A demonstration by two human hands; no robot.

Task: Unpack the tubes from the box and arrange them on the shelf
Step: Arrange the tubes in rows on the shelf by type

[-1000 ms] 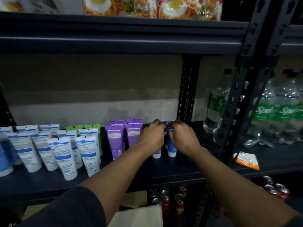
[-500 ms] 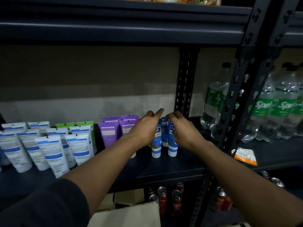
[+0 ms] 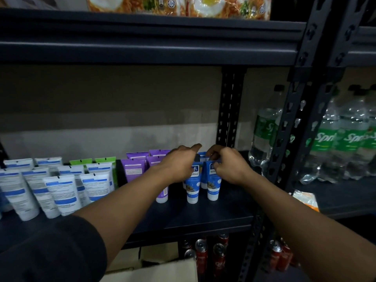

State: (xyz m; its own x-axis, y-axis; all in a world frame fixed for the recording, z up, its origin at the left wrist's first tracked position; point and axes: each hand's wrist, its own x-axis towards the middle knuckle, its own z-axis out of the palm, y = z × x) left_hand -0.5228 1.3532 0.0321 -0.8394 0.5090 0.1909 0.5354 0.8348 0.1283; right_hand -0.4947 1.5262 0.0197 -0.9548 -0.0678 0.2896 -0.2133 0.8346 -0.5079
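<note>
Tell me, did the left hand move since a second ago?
Yes, slightly. The left hand has drawn left, away from the upright post and over the purple tubes, and its forefinger has straightened, baring more of the front blue tube.

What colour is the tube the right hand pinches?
The tube is blue with a white cap; head view.

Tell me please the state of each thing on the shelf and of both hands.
left blue tube, upright on its cap, left hand over its top, grip hidden
right blue tube, upright on its cap, right hand pinches its top
purple tubes, upright on caps
white tubes, upright on caps
bottles, upright, capped
</note>
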